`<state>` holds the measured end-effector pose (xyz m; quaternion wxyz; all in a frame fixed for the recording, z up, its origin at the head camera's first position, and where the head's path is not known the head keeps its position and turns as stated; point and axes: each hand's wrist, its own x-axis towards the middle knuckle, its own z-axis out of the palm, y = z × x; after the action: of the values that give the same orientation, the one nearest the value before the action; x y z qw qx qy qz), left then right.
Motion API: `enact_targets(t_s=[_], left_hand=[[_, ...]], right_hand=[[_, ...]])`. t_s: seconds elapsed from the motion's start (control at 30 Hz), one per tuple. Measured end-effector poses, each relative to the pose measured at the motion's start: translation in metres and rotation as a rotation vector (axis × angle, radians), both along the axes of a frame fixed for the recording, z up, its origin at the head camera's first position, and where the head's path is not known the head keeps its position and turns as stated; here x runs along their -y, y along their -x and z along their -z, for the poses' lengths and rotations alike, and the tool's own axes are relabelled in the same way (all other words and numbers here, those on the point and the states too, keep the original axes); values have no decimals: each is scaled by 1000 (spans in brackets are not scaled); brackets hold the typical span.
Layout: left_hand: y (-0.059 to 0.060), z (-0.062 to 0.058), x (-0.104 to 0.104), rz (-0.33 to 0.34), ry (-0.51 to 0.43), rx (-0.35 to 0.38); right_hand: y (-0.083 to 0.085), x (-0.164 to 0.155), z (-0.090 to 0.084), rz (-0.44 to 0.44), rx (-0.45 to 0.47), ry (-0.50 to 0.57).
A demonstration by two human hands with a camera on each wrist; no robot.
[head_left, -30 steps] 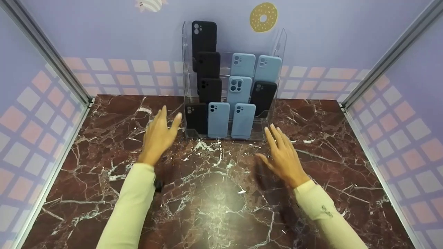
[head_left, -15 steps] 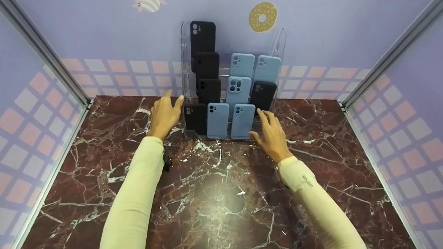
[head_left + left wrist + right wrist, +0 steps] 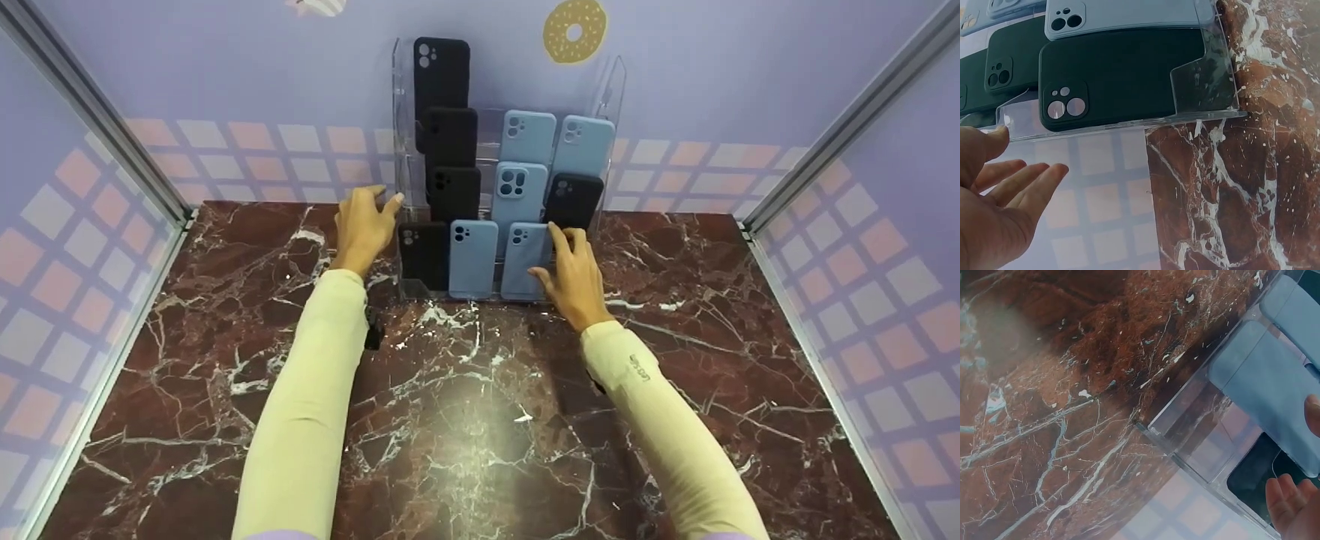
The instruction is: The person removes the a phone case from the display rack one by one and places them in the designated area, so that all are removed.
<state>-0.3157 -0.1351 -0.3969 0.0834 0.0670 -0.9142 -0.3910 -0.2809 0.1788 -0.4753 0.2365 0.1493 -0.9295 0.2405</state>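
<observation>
A clear tiered display stand (image 3: 1204, 93) holds black and light-blue phone cases. My right hand (image 3: 576, 281) is at the front-right blue phone case (image 3: 521, 262). Its thumb (image 3: 1313, 415) overlaps the case's face in the right wrist view, while the other fingers lie beyond the case's edge, in front of a black case (image 3: 1249, 472). On the stand's other side, my left hand (image 3: 364, 232) has its fingers extended and holds nothing. The left thumb (image 3: 996, 142) comes close to the stand's side wall, below the front-left black phone case (image 3: 1120, 76).
The stand is on a dark red marbled table (image 3: 465, 405), close to the back wall (image 3: 300, 67). Side panels (image 3: 892, 240) enclose the table at left and right. More blue cases (image 3: 583, 142) and black cases (image 3: 442, 71) fill the upper tiers.
Both hands have moved forward to the stand. The right has also moved left, onto the front-right blue phone case; the left is now alongside the stand's left wall. The cases keep their places.
</observation>
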Motion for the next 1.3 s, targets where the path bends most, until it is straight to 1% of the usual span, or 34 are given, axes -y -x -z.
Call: enact_targets(t_s=[0.2, 0.37, 0.47, 0.63, 0.73, 0.97, 1.17, 1.3], left_hand=[[7, 2, -5, 38, -1, 7], [11, 3, -8, 31, 22, 5], [11, 2, -9, 23, 34, -3], [12, 3, -10, 10, 40, -14], [13, 5, -11, 6, 43, -18], [15, 8, -13, -12, 32, -8], [16, 8, -13, -3, 16, -16], [16, 8, -10, -14, 18, -6]], right_hand=[[4, 0, -2, 10, 17, 36], [6, 0, -2, -10, 9, 138], [9, 0, -1, -43, -29, 216], [15, -1, 0, -127, -117, 345], [17, -3, 1, -162, -143, 401], [15, -10, -2, -233, -198, 411], [11, -13, -17, -248, -258, 420], [5, -12, -28, -274, -285, 426]])
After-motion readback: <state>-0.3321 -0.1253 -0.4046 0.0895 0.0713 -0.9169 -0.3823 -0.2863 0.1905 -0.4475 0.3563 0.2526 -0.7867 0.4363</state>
